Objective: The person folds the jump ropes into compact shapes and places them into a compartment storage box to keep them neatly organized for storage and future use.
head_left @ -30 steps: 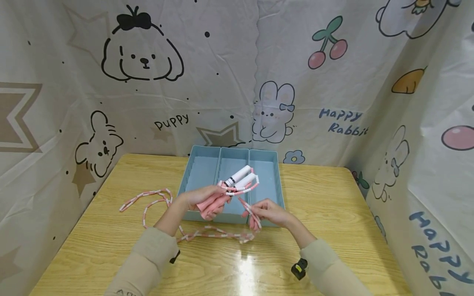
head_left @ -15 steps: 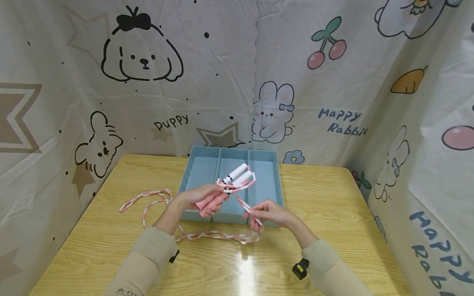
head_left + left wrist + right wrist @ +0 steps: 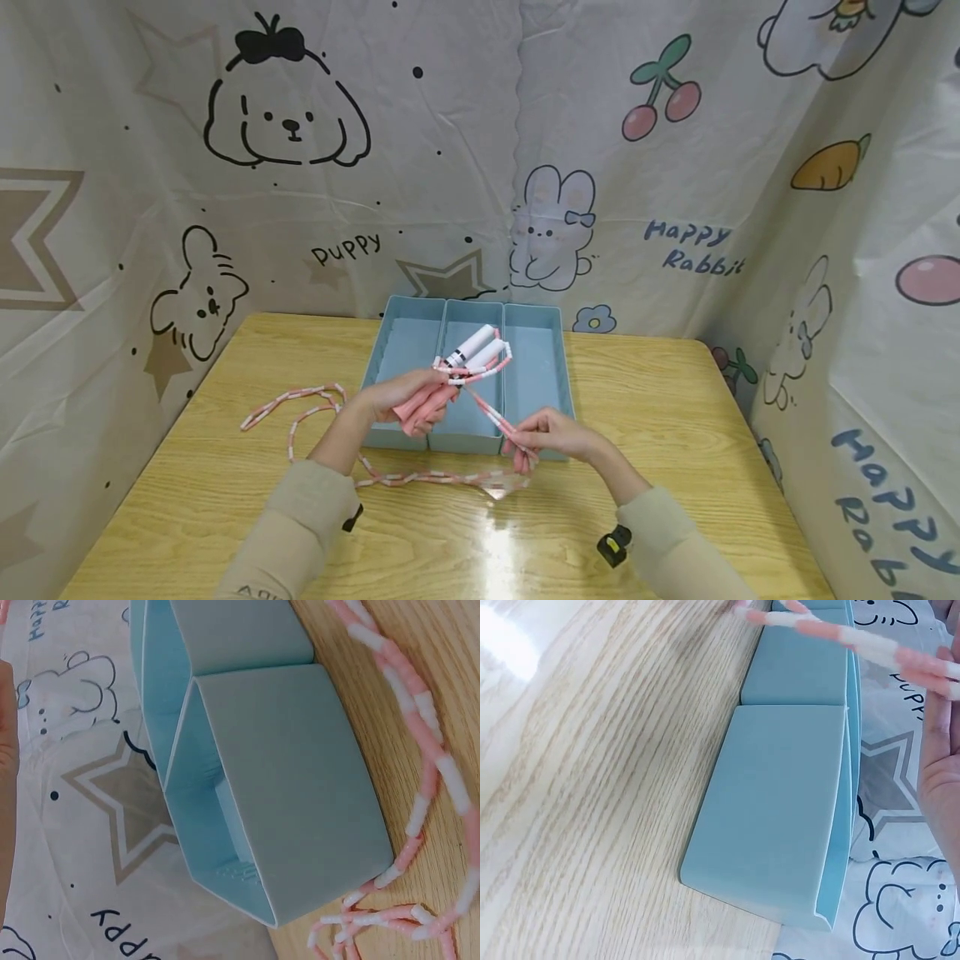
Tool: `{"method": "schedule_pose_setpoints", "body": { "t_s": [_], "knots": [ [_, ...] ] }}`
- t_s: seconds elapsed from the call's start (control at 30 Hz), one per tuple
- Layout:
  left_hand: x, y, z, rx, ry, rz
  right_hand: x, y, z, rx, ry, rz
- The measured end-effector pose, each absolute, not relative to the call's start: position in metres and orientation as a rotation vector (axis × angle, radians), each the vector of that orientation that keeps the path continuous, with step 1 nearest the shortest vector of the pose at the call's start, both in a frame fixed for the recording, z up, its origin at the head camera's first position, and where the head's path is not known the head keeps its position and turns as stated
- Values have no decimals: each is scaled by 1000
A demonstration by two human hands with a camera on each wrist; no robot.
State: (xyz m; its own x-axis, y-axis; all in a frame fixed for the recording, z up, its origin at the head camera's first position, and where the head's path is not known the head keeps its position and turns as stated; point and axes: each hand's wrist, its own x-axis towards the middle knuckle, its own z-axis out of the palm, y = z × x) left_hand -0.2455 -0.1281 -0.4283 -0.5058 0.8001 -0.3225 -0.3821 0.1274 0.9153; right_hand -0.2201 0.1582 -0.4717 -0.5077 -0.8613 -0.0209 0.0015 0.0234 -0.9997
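Observation:
My left hand (image 3: 393, 392) grips the two pink-and-white handles (image 3: 422, 407) of a beaded jump rope side by side, over the front of the blue tray. A loop of rope (image 3: 483, 374) crosses the handles near their white ends. To the right, my right hand (image 3: 553, 433) pinches a doubled strand (image 3: 490, 412) that slants down from the handles. In the right wrist view this hand (image 3: 937, 780) shows at the right edge, with pink and white beads (image 3: 870, 645) running from it. More rope (image 3: 420, 478) trails leftward along the table in front of the tray.
The blue tray (image 3: 540, 313), with three long compartments, stands at the back middle of the wooden table (image 3: 645, 392). A loose rope loop (image 3: 292, 392) lies left of it. A printed curtain (image 3: 450, 167) hangs behind and at the sides.
My left hand has shifted slightly left and up with the handles. My right hand has moved slightly right, and the strand between the hands shows longer and straighter.

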Motion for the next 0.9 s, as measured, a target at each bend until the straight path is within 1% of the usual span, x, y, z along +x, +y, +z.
{"method": "schedule_pose_setpoints", "body": {
  "t_s": [0.47, 0.9],
  "knots": [
    [-248, -135, -429, 417, 1433, 1602, -223, 167, -463, -908, 1629, -1554],
    [-249, -134, -438, 372, 1499, 1560, -219, 157, -424, -1098, 1747, -1399]
  ]
}}
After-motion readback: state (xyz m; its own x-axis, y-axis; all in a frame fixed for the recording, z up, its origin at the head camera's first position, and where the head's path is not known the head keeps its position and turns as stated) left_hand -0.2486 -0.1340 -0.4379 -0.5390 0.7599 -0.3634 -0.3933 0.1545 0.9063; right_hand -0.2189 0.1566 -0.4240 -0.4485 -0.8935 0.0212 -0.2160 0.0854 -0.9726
